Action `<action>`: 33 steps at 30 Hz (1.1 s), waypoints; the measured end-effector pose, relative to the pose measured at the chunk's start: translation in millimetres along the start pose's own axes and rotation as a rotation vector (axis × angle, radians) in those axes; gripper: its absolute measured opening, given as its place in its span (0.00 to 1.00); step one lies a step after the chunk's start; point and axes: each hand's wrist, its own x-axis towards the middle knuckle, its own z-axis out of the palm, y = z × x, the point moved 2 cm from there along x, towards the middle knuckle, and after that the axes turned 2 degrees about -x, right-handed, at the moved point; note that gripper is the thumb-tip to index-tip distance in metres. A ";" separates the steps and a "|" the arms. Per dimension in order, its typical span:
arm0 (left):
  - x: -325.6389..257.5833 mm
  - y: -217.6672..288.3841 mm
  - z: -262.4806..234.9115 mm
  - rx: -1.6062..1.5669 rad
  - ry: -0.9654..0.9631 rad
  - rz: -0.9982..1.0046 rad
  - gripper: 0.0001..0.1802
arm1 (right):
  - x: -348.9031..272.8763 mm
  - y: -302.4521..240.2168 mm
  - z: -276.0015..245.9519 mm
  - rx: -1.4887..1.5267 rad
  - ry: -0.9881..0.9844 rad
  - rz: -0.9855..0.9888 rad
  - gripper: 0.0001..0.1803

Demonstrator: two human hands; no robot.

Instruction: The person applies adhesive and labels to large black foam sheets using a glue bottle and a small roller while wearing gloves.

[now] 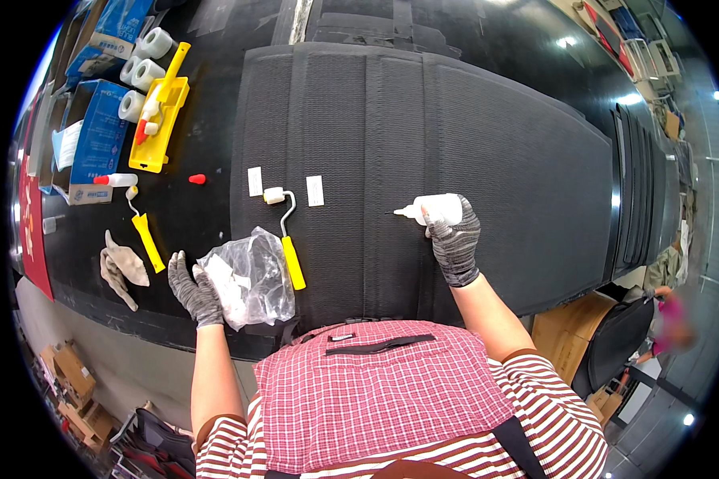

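A gloved person holds a white glue bottle over a black ribbed mat on a dark worktable.

The right hand [453, 239], at about four o'clock from the frame's middle, is closed around the white squeeze bottle [435, 209], its thin nozzle pointing toward nine o'clock, at or just above the black mat [471, 120]. The left hand [192, 291], at eight o'clock, lies half open, its fingers touching a crumpled clear plastic bag [248, 275] and gripping nothing. A small yellow-handled roller [286, 231] lies on the mat between the hands. Judging from this, steady light squeezing with the nozzle kept low along a seam would lay the neatest bead.
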 end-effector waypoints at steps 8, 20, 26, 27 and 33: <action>0.2 0.3 1.0 -0.002 -0.002 0.008 0.22 | 4.0 -1.6 -7.8 -0.042 0.048 0.020 0.11; -0.2 -1.0 0.2 0.003 -0.006 0.011 0.23 | 25.7 -0.2 -0.7 -0.025 0.081 0.002 0.13; 0.0 -0.4 -0.7 -0.004 -0.008 0.004 0.23 | 31.2 12.6 -0.4 -0.068 0.024 -0.066 0.13; 0.1 -0.2 -0.8 -0.001 -0.006 0.007 0.23 | 30.7 10.6 0.3 -0.049 0.015 -0.050 0.13; 0.3 -0.5 -0.4 -0.001 -0.008 0.004 0.23 | 20.8 5.0 -2.6 -0.041 0.025 0.043 0.12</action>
